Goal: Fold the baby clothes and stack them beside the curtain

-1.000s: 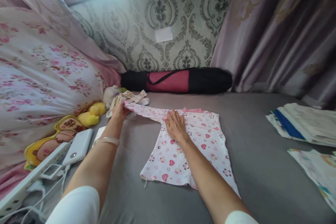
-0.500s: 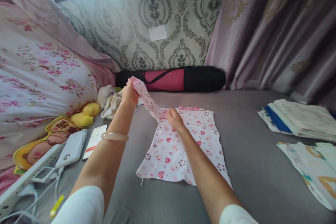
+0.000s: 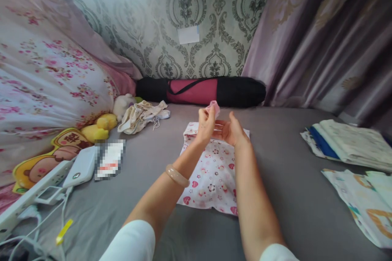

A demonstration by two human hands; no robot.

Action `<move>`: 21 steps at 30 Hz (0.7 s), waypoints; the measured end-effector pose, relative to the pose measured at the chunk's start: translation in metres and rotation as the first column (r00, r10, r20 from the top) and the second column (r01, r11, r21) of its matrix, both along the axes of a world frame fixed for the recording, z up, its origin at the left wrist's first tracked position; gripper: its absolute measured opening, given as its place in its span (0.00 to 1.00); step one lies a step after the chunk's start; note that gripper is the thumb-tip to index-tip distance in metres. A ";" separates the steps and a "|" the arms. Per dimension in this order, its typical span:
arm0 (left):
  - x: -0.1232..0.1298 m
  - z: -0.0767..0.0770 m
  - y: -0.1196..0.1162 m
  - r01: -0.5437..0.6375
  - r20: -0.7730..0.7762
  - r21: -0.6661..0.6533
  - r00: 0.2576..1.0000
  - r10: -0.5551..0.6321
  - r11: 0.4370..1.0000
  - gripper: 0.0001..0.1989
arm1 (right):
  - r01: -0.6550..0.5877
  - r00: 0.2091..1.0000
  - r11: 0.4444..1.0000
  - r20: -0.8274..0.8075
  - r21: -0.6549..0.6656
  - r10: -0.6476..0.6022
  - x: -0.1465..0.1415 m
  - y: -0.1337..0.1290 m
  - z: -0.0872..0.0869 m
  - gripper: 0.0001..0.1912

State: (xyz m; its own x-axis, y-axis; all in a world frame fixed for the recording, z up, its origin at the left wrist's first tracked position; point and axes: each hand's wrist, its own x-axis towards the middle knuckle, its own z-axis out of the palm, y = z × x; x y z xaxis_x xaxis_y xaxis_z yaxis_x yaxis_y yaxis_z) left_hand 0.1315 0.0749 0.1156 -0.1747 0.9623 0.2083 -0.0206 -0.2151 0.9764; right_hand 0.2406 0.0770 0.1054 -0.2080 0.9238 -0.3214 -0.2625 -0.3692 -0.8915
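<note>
Grey bed [image 3: 303, 212]; on it, ahead of person, floral-print top [image 3: 211, 175]. Right forearm [image 3: 255, 195] covers top's right edge. Right hand [image 3: 235, 131] spread loosely, thumb up, seemingly holding nothing; fingertips partly behind left hand [image 3: 206, 123], contact with cloth unclear. Left hand pinches raised pink cuff [image 3: 214, 108]. Step looks like folding sleeve inward; next calls for lowering, smoothing. Sleeve mostly hidden.

Beyond the grip, a black-and-red bag [image 3: 196, 91] is lying along the foot of a patterned wall [image 3: 147, 28]. Left of it, a white power bank [image 3: 81, 166] is resting beside a power strip [image 3: 29, 199]; right of and beyond it, a mauve curtain [image 3: 306, 40] is hanging.
</note>
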 end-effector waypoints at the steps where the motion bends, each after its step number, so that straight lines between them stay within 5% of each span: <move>1: 0.005 -0.005 -0.004 0.068 -0.025 -0.014 0.997 -0.068 0.998 0.15 | 0.005 1.000 1.000 0.025 0.004 -0.005 0.003 0.000 -0.003 0.49; 5: 0.002 -0.025 -0.007 0.304 -0.131 -0.043 0.943 -0.307 0.952 0.12 | 0.108 0.978 0.994 0.180 -0.007 -0.105 0.014 0.003 -0.018 0.48; 9: -0.032 -0.044 0.000 0.042 -0.431 -0.046 0.901 -0.058 0.998 0.10 | 0.202 0.958 0.975 0.224 -0.089 -0.178 0.022 0.005 -0.028 0.48; 13: -0.066 -0.063 -0.002 -0.264 -0.756 -0.072 0.643 0.120 0.962 0.16 | 0.287 0.905 0.957 0.335 -0.029 -0.262 0.029 0.005 -0.036 0.36; 18: -0.078 -0.084 -0.009 -0.295 -0.813 -0.089 0.573 0.102 0.951 0.14 | 0.327 0.734 0.942 0.608 0.073 -0.302 0.035 0.008 -0.046 0.11; 21: -0.079 -0.091 -0.009 -0.272 -0.814 -0.060 0.571 0.111 0.960 0.14 | 0.330 0.686 0.939 0.661 0.091 -0.305 0.044 0.010 -0.048 0.06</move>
State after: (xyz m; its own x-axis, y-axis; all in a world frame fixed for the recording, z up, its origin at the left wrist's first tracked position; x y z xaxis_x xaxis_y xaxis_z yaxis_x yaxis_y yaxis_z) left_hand 0.0527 0.0662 0.0248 -0.2005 0.9580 0.2051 0.8031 0.0408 0.5944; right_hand 0.2851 0.0866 0.0573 0.3709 0.8813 -0.2928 0.2761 -0.4057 -0.8713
